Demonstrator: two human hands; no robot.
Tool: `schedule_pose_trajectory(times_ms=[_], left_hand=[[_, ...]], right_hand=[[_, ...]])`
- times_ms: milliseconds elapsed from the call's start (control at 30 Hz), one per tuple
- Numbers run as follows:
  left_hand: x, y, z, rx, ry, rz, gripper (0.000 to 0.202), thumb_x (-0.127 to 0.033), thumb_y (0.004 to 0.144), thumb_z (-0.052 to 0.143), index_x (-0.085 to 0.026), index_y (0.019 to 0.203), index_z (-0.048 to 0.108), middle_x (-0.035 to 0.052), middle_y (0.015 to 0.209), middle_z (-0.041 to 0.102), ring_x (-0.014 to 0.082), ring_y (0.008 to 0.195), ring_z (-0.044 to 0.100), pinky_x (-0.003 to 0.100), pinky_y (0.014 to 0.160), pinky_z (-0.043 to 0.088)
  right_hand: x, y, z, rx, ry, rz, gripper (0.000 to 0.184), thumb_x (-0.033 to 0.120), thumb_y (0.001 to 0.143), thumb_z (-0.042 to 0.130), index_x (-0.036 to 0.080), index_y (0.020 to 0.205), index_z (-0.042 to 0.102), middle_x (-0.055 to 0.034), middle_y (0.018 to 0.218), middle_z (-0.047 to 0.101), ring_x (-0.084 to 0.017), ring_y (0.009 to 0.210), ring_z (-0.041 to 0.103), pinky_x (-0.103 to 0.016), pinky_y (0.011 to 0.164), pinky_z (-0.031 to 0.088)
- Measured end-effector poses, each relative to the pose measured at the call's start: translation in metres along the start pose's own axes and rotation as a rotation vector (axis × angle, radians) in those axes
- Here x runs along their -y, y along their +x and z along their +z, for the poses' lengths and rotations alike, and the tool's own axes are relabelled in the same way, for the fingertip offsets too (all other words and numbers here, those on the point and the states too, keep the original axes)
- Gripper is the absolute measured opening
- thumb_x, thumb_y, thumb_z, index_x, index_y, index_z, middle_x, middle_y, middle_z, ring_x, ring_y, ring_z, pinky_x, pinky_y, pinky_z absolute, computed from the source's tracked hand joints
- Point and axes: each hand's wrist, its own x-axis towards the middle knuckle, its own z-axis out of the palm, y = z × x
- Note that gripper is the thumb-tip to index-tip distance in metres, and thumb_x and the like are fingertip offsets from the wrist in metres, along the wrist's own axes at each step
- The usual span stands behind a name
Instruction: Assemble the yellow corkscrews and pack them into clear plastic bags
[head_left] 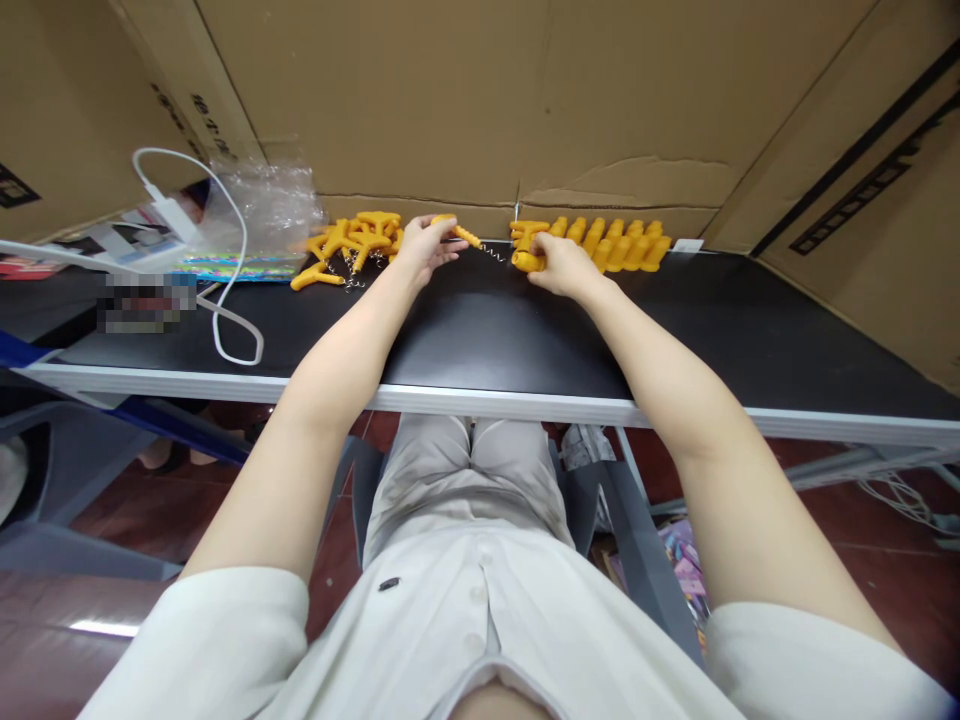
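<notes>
My left hand (426, 248) is closed on a yellow-handled corkscrew (468, 236), whose metal spiral points to the right. In my right hand (562, 264) is a hollow yellow sleeve (527, 261) lying sideways, its end toward the spiral; a gap separates the two. Just behind that hand, a yellow T-shaped piece (529, 229) is partly hidden. To the left of my left hand lies a loose pile of yellow corkscrews (346, 238) with bare spirals. Several yellow sleeves (619, 246) stand upright in rows to the right of my right hand.
Cardboard walls (450, 100) enclose the back and sides of the black table (495, 335). At the left are a white cable (241, 235), clear plastic bags (266, 205) and a blurred patch. A small white paper (688, 245) lies beyond the sleeves. A metal rim (495, 402) edges the front.
</notes>
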Motion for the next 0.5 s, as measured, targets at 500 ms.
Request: schedule_pose_trajectory(times_ms=[500], left_hand=[[-0.001, -0.001, -0.002, 0.013, -0.107, -0.055, 0.063, -0.02, 0.095, 0.08, -0.025, 0.15, 0.05, 0.0016, 0.094, 0.082, 0.0179, 0.089, 0.084, 0.021, 0.069, 0.059]], right_hand=[[-0.019, 0.016, 0.022, -0.075, 0.205, -0.199, 0.038, 0.035, 0.086, 0.083, 0.015, 0.118, 0.082, -0.0113, 0.116, 0.081, -0.031, 0.11, 0.073, -0.04, 0.103, 0.056]])
